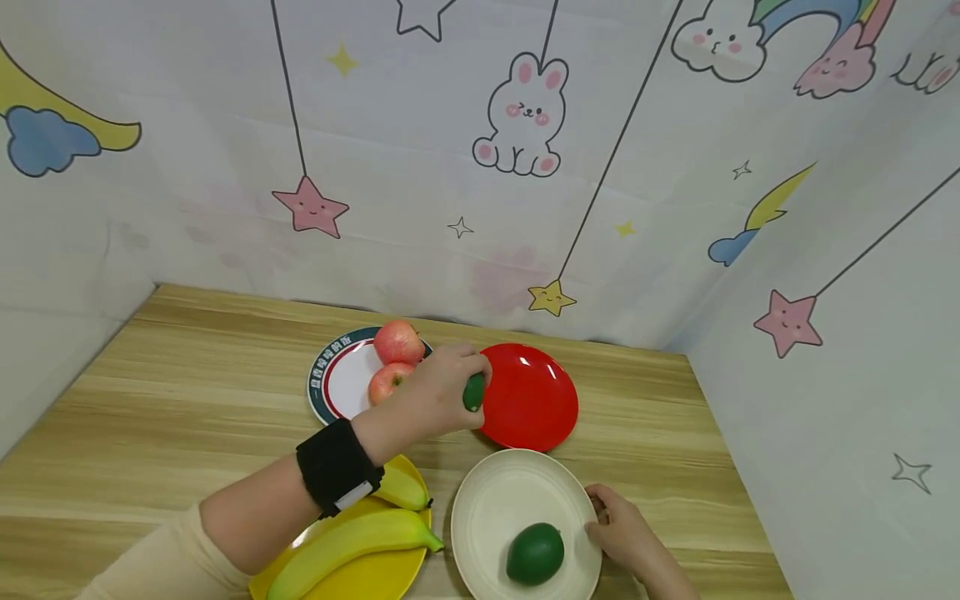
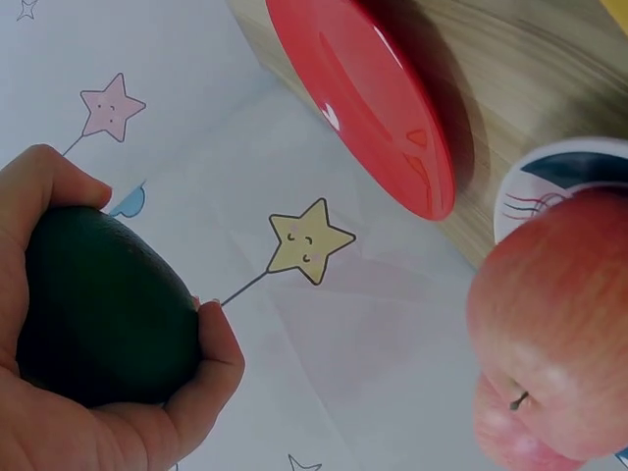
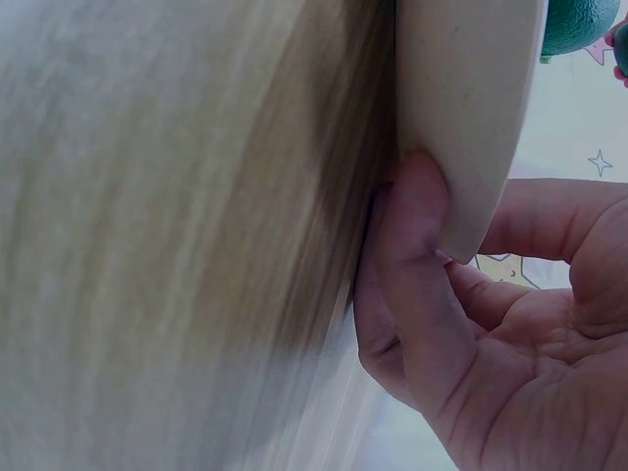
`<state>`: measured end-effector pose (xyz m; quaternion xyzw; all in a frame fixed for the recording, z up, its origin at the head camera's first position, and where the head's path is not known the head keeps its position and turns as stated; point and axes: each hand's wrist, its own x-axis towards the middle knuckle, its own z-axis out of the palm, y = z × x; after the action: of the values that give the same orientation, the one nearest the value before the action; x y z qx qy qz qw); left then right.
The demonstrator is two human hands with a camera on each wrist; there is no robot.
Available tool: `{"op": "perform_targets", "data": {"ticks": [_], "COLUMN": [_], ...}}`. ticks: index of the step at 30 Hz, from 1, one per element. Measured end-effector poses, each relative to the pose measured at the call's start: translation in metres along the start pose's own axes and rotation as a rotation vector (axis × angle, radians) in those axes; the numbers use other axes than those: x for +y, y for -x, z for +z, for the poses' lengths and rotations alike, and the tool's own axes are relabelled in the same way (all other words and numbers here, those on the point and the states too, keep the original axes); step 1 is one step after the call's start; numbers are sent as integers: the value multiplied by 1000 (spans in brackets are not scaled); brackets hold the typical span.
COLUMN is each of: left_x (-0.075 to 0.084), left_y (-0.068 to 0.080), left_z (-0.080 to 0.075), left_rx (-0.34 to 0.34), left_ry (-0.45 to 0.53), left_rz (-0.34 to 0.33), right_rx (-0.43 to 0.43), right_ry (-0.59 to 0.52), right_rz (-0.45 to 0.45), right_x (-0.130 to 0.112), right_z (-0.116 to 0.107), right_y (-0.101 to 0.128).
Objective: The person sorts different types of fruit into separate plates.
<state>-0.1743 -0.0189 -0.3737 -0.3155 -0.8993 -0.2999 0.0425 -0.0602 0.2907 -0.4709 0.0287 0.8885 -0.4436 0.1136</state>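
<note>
My left hand point(image 1: 438, 387) grips a dark green avocado point(image 2: 108, 309), its fingers and thumb curled around the fruit. In the head view that hand hangs over the gap between the apple plate and the red plate point(image 1: 528, 400). At the right edge of the cream plate point(image 1: 480, 508), my right hand point(image 1: 626, 533) pinches the rim, with fingers under it and thumb on the upper side. Another avocado point(image 1: 536, 554) lies on the cream plate, toward its near side. The right wrist view shows fingertips point(image 3: 422, 201) against the plate's underside.
Two red apples point(image 1: 399, 342) sit on a white plate with a dark patterned rim point(image 1: 318, 392), partly behind the left hand. Bananas point(image 1: 352, 546) lie on a yellow plate point(image 1: 408, 575) below the left forearm. A printed cloth wall point(image 1: 405, 258) borders the wooden table point(image 1: 187, 400).
</note>
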Motion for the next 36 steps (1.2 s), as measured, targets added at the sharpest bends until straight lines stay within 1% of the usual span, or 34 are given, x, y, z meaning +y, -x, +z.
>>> {"op": "perform_targets", "data": {"ticks": [5,9,13,16,19,22,32,36], "left_x": [6,10,16,20,23,26,39,41], "left_y": [1,2,4,7,10,11,13,13], "left_z": [12,23,31,34,35,40,62,69], "left_rx": [-36,-96,-158,-201,-239,-280,-373,-389], "left_ry": [0,-5,-3,20,64,78,44,27], "left_rz": [58,76,53,17,3,-10,-30,-24], "right_rx": [5,2,-2,6,13,11,5,5], "right_ry": [14,16,7,13,16,6,0,-2], "right_rz": [-10,-13,-12,-13,-9,-3,-6,-12], "right_x": [0,1,1,1,0,0,0,0], "right_z": [1,0,0,0,0,1,1,0], "right_y": [-1,-1,-1,-1,-1,-1,-1,0]}}
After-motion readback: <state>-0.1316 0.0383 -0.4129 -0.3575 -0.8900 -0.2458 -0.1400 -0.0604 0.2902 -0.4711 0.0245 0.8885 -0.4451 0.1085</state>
